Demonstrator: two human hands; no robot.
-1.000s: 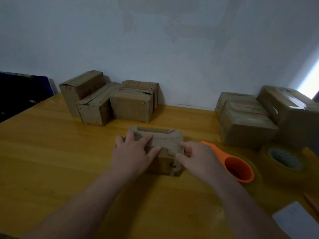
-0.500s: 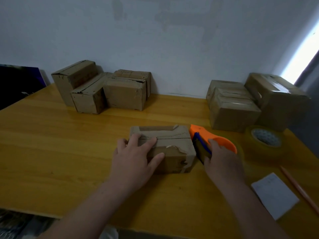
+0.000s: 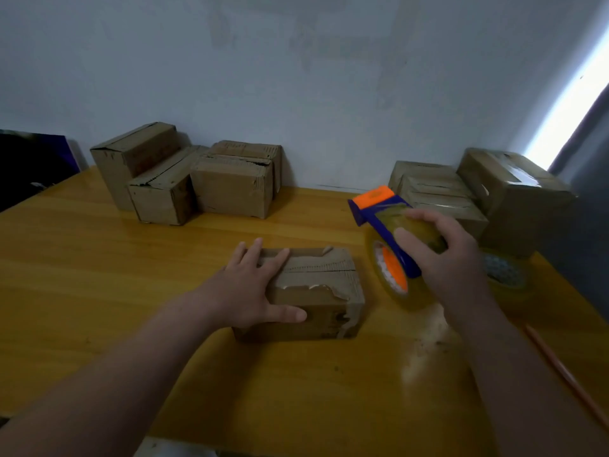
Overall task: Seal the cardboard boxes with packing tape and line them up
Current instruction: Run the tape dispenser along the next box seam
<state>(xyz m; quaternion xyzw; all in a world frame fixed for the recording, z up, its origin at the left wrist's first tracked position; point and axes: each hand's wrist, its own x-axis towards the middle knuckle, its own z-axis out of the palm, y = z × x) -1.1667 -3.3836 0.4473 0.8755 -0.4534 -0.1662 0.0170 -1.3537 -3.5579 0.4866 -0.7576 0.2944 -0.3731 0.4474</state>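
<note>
A small cardboard box (image 3: 324,288) lies in the middle of the yellow wooden table (image 3: 99,275), its top flaps closed and ragged. My left hand (image 3: 250,291) rests flat on the box's left part, fingers spread on top and thumb along the front face. My right hand (image 3: 441,255) grips an orange and blue tape dispenser (image 3: 387,232) with a roll of clear tape, held in the air just right of the box.
Several unsealed boxes (image 3: 184,183) stand against the wall at the back left. Taped boxes (image 3: 474,196) sit at the back right. A spare tape roll (image 3: 504,275) lies right of my hand. A pencil (image 3: 566,377) lies near the right edge.
My right hand has gripped the tape dispenser and lifted it off the table beside the box. My left hand stays on the box.
</note>
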